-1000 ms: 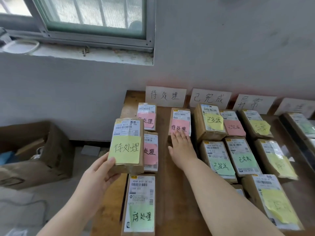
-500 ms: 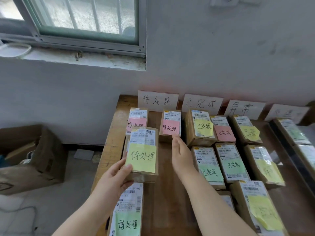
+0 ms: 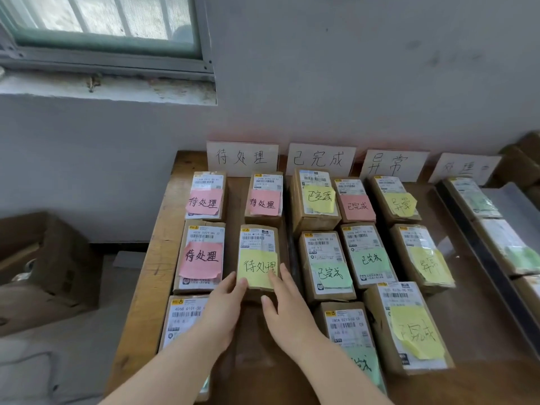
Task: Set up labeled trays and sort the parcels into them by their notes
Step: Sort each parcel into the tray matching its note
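In the head view, the yellow-noted parcel (image 3: 258, 258) is laid flat on the tabletop (image 3: 152, 258), in the left group, near of the left sign (image 3: 242, 157), whose writing is matched by its note. Its near end is touched by the straight, released fingers of the left hand (image 3: 225, 308) and the right hand (image 3: 287, 311); nothing is grasped. It is probably being squared into its column.

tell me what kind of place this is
Likely a makeshift parcel-sorting station in a plain room: cardboard parcels with shipping labels and sticky notes lie in rows on a wooden table, below handwritten category cards leaning on the wall.
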`<state>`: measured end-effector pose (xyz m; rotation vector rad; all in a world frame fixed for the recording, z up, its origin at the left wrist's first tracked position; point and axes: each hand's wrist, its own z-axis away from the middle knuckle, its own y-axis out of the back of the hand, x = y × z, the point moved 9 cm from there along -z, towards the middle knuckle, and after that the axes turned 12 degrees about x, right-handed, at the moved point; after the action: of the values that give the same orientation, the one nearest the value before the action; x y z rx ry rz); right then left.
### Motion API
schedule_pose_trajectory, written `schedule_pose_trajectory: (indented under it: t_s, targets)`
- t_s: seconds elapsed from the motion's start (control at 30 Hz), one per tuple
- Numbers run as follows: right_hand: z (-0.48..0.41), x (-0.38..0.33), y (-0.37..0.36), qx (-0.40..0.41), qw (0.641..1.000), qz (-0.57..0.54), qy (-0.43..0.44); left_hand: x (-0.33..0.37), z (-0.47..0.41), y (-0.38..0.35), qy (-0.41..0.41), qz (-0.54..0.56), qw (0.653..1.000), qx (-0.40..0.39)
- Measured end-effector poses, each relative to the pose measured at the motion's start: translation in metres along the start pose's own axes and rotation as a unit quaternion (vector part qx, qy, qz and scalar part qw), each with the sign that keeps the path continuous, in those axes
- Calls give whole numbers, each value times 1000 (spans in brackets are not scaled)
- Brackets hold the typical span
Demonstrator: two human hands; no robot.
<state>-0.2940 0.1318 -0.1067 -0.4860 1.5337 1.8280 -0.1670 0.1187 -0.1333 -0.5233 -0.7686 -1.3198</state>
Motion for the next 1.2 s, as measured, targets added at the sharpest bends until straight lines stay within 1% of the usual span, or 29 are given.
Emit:
schedule_pose_trajectory:
  t_s: [0.17,0.33,0.4,0.43,0.5,0.6,0.67,0.73,0.8,0.83,0.87,0.93,0.97,1.0,1.07,1.2]
  targets:
    - [-6,6,-10,-5,999,50,16,1,-19,-10,-39,-101,994,25]
    - [-15,2,-4,18,998,53,23,9,-17,-17,-50,-127,991,-3]
    - [-15,-1,1,24,998,50,32,17,-13,-19,-81,-169,982,-15]
    - [-14,-3,4,28,998,52,37,23,-9,-19,-112,-210,971,-20]
    - [-12,-7,11,39,996,59,45,38,2,-24,-196,-288,937,-35]
    - [-8,-16,21,57,994,77,53,52,18,-33,-306,-356,880,-75]
    - [-2,-23,30,71,991,94,62,58,29,-36,-373,-415,825,-89]
    - [5,-29,40,86,987,111,72,65,40,-38,-438,-484,753,-80]
    - [15,-32,53,96,984,127,78,71,53,-39,-480,-543,686,-60]
    - [20,-32,60,103,982,135,80,73,59,-39,-490,-561,665,-49]
    - [26,-32,67,109,980,144,82,76,67,-38,-495,-570,655,-37]
    - [38,-28,82,116,977,159,82,77,79,-37,-507,-570,647,-14]
    - [45,-25,91,119,976,162,82,77,88,-39,-526,-565,635,0]
    - [52,-21,100,123,976,161,82,78,98,-42,-541,-573,615,15]
    - [66,-10,118,133,976,154,82,77,119,-50,-541,-568,619,30]
    - [102,23,159,146,974,153,76,51,158,-85,-519,-586,622,4]
